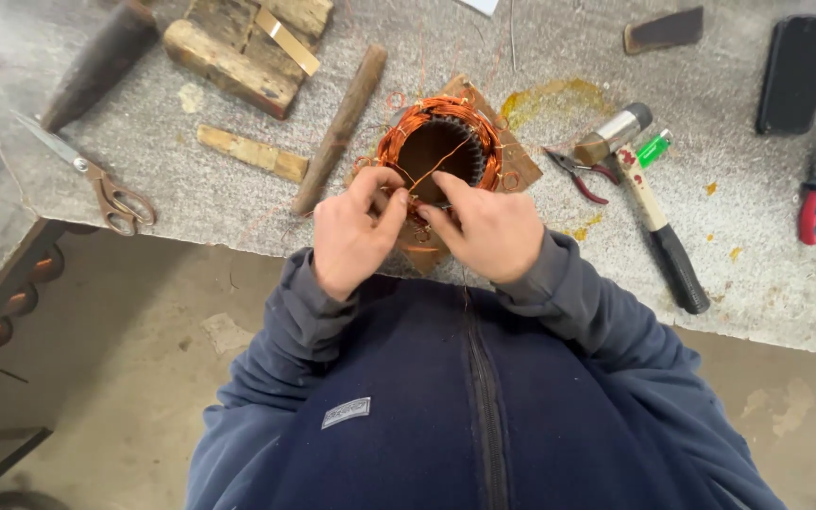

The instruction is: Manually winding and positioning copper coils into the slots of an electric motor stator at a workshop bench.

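Copper-wound stator [439, 151] sits on the desk [729, 283], its bore axis upright, opening facing up. Left hand [356, 231] and right hand [488, 229] each pinch thin copper wire [427, 175] at its near rim, grip pressed together.

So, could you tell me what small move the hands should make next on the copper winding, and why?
Probably draw the loose copper strand snug toward the near rim. Both the left hand and the right hand pinch at the near edge of the copper-wound stator, and the thin strand crosses its open bore, looking slack.
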